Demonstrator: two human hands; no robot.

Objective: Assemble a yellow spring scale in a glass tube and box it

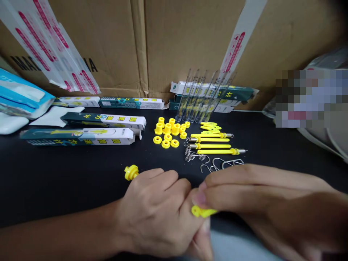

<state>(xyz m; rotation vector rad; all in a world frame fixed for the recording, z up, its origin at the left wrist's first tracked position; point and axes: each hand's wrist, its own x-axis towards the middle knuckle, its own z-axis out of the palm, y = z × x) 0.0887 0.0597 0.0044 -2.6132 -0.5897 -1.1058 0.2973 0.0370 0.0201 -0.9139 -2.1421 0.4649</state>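
Note:
My left hand (157,214) and my right hand (261,203) meet low over the black table (67,181). Between their fingertips they pinch a small yellow plastic piece (202,211), mostly hidden by the fingers. A single yellow cap (131,172) lies just beyond my left hand. Farther back sit a cluster of yellow caps and rings (170,132), several yellow rods with metal tips (214,143), small springs (191,156) and wire hooks (223,165).
Clear plastic tubes (203,96) lean against green-and-white boxes (233,94) at the back. More long boxes (103,121) lie to the left, with blue packets (21,96) beyond. A cardboard wall (168,43) closes the back. A blurred bag lies at right.

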